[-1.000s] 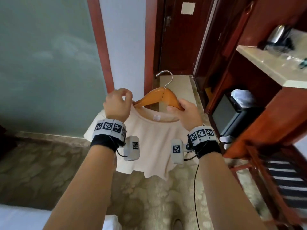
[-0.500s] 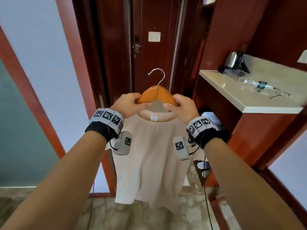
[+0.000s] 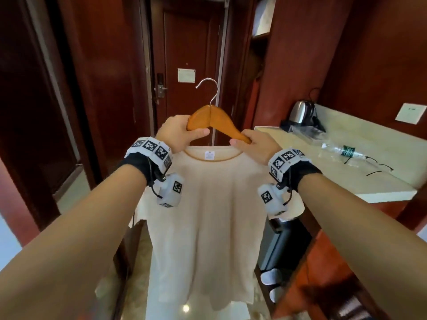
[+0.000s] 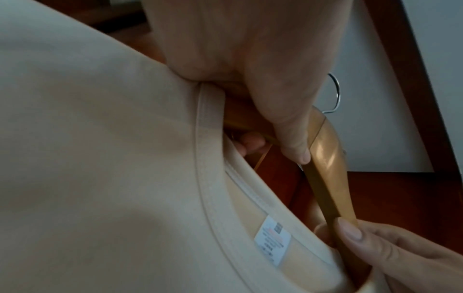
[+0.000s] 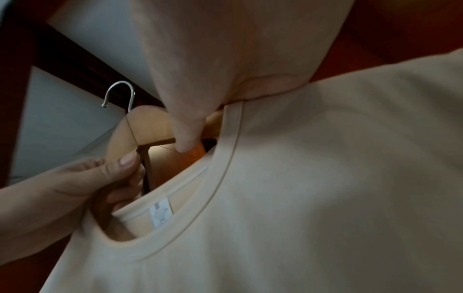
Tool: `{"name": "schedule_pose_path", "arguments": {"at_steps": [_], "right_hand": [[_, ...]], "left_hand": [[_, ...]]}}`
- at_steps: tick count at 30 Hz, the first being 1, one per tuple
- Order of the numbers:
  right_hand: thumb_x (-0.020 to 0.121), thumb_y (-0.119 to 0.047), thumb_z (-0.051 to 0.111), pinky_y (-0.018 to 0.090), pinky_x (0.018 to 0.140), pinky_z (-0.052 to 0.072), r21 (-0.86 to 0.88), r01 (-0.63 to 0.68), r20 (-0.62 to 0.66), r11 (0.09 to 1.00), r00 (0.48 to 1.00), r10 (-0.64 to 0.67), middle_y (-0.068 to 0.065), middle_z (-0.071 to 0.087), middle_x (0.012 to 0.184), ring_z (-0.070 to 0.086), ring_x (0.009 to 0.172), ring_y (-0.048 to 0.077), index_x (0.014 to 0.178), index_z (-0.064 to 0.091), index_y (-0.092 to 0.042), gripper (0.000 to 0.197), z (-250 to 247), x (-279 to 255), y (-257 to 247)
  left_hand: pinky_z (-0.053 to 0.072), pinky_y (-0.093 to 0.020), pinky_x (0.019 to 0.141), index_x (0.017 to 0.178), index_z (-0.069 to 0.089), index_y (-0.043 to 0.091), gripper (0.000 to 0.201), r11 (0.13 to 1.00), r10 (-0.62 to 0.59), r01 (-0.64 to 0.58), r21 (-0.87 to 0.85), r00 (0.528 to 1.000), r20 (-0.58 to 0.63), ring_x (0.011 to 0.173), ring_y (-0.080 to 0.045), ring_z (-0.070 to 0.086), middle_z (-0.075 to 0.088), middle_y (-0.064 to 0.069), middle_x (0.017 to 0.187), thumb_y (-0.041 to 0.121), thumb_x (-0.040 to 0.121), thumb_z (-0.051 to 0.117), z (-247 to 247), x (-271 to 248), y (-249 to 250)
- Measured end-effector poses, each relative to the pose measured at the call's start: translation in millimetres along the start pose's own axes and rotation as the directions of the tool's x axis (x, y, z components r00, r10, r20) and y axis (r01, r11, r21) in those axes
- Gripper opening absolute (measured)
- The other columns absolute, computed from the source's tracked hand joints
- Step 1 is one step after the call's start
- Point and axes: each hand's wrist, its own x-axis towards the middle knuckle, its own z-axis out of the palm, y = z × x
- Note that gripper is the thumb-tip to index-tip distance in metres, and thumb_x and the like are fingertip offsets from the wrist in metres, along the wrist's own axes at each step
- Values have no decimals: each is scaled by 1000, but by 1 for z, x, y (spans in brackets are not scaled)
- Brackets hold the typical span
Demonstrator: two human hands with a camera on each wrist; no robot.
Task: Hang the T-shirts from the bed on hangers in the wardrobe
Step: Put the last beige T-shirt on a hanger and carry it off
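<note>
A cream T-shirt (image 3: 205, 211) hangs from a wooden hanger (image 3: 216, 120) with a metal hook (image 3: 209, 88), held up in front of me. My left hand (image 3: 182, 135) grips the hanger's left arm, thumb across the front. My right hand (image 3: 251, 144) grips its right arm at the collar. In the left wrist view my left hand (image 4: 275, 119) wraps the hanger (image 4: 328, 168) above the T-shirt (image 4: 100, 178) collar. In the right wrist view my right hand (image 5: 195, 119) pinches the hanger (image 5: 150, 126) beside the T-shirt (image 5: 325, 198). The hanger's ends are hidden inside the shirt.
A dark wooden door (image 3: 189, 54) stands straight ahead down a narrow passage with wooden panels on both sides. On the right, a pale counter (image 3: 381, 181) carries a kettle (image 3: 301, 113), a plastic bottle (image 3: 342, 151) and glasses. White slippers (image 3: 270, 276) lie below it.
The view has swung up and to the right, from the floor and glass wall to the door and counter. Both hands keep hold of the hanger and have lifted it higher.
</note>
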Motion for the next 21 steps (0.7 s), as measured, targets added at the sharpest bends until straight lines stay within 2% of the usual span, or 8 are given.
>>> {"name": "schedule_pose_path", "arguments": {"at_steps": [3,7,10,13,16,21], "right_hand": [[93,-52,57,32,67,39,-29,10,-16,1000,1000,-11,-4,54,70,54,69,15,74,52,-23,35,-2,67,8],[93,-43,63,25,60,36,-19,20,-66,1000,998,-21,-10,52,65,52,62,8,67,50,-32,30,-8,153,6],[93,-38,62,24,58,36,-55,37,-114,998,993,-43,-10,55,67,54,62,9,71,51,-31,26,-6,215,6],[95,-37,59,26,57,37,-119,30,-146,992,988,-48,-8,57,70,56,64,11,74,51,-31,23,2,273,14],[96,-37,57,27,59,40,-143,30,-145,989,988,-51,-6,59,72,59,66,14,77,52,-31,20,15,330,27],[96,-33,57,29,62,42,-162,58,-96,985,993,-74,-6,58,72,58,66,13,75,49,-31,22,37,427,62]], "left_hand": [[54,-51,80,75,58,17,38,1000,26,-26,-18,1000,14,66,-22,59,60,-3,69,51,87,68,2,71,-23],[55,-48,76,74,59,16,35,996,91,-90,-24,995,41,62,-19,58,61,-4,67,46,89,68,-2,162,-41],[54,-41,74,72,60,20,34,993,117,-117,-2,993,29,66,-19,62,66,-2,69,49,88,68,0,221,-57],[51,-36,70,76,63,17,39,994,103,-104,29,995,8,69,-20,62,65,-3,72,55,87,67,2,276,-80],[53,-39,74,82,67,18,45,994,56,-60,91,998,37,74,-23,66,69,-5,78,62,84,65,4,333,-110],[51,-40,78,80,63,21,39,982,33,-50,180,995,95,78,-21,66,69,-3,80,60,85,66,19,427,-153]]}}
